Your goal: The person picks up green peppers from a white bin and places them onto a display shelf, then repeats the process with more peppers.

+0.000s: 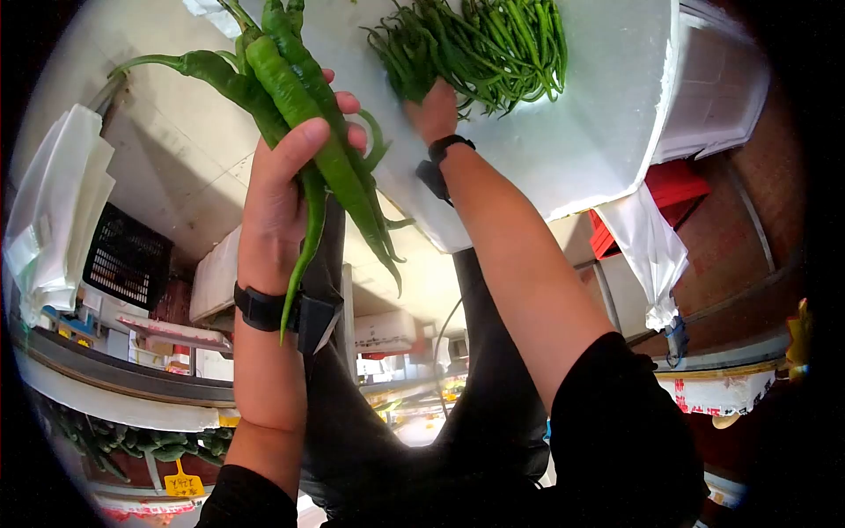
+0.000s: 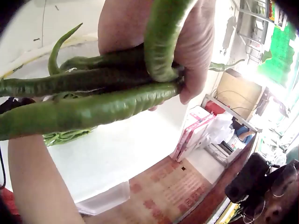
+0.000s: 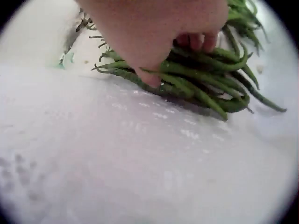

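Several long green peppers are gripped in the left hand, thumb across them, raised at the left of the head view. In the left wrist view the peppers stick out sideways from the left hand. The right hand reaches down to the near left edge of a pile of thin green peppers on a white surface. In the right wrist view, the thumb and curled fingers of the right hand hold some peppers of the pile.
White plastic bags hang at the left near a black crate. Beyond the white surface's right edge are a white foam box, a red container and a hanging white bag. A shelf of dark green vegetables is at lower left.
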Tool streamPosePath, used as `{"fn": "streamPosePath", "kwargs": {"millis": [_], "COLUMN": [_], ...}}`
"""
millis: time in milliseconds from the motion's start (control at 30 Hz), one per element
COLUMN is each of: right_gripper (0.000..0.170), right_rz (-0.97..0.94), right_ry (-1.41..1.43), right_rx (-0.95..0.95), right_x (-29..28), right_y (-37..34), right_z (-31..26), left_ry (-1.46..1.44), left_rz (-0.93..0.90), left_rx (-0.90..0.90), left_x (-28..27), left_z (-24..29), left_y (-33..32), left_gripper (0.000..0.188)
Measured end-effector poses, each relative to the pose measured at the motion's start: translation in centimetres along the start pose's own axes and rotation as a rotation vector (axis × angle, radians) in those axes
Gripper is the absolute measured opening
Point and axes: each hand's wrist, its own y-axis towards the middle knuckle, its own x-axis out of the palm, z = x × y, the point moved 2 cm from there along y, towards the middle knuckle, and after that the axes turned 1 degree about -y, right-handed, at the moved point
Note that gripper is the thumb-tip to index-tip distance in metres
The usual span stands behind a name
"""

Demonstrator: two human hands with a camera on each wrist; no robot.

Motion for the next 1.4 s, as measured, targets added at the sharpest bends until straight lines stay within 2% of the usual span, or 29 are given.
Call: {"fn": "streamPosePath", "kwargs": {"millis": [133,233,267,367,467,667,767,833,867,967,1067,1167,1300,1400], "right_gripper": [0.069,0.068,0.061,0.048,0.039,0.032,0.032,0.034,0.035,0.034,0.034,0.033,0.037,0.039], "right_rz": [0.034,-0.091,-0.027,0.014,0.029,0.161,0.034,0.045,0.052,0.222,0.064,0.006,-0.029,-0.076], "right_ry": [-0.116,-0.026,-0.09,0.009,0.054,0.116,0.072,0.115,0.136,0.095,0.016,-0.075,-0.145,-0.108], "right_rx": [0.026,0.02,0.008,-0.078,-0.087,-0.287,-0.193,-0.113,-0.074,-0.139,-0.072,0.005,-0.267,-0.256], "right_x": [0.6,-0.1,-0.1,-0.7,-1.5,-1.3,-1.7,-1.4,-1.4,-0.7,-2.1,-2.3,-1.9,-1.0], "right_y": [0.6,2.2,1.8,1.1,1.0,1.9,1.9,1.9,1.9,1.4,1.0,0.9,1.6,2.2], "right_z": [-0.5,-0.2,-0.4,0.5,0.7,0.5,-1.4,-1.5,-1.5,-0.6,1.0,3.6,4.4,3.0], "left_ry": [-0.023,-0.01,-0.012,-0.007,0.002,0.008,0.021,0.029,0.032,0.022,-0.001,-0.01,-0.013,-0.035], "left_rz": [0.038,0.029,0.033,0.038,0.044,0.023,0.038,0.052,0.059,0.058,0.053,0.04,0.04,0.036], "left_rx": [0.017,0.019,0.016,0.012,0.013,0.013,0.01,0.011,0.011,0.009,0.003,0.002,0.001,-0.012], "left_x": [-0.2,-0.3,-0.4,-0.4,-0.3,-0.5,-0.4,-0.2,-0.2,-0.1,0.0,-0.2,-0.4,-0.3], "left_z": [-0.1,0.1,0.1,0.2,0.3,0.2,0.3,0.4,0.4,0.5,0.4,0.2,0.4,0.4], "left_y": [0.2,0.2,0.2,0.1,0.1,0.4,0.4,0.4,0.4,0.5,0.5,0.6,0.7,0.6], "left_gripper": [0.058,0.058,0.058,0.058,0.057,0.056,0.056,0.056,0.056,0.056,0.056,0.056,0.056,0.057]}}
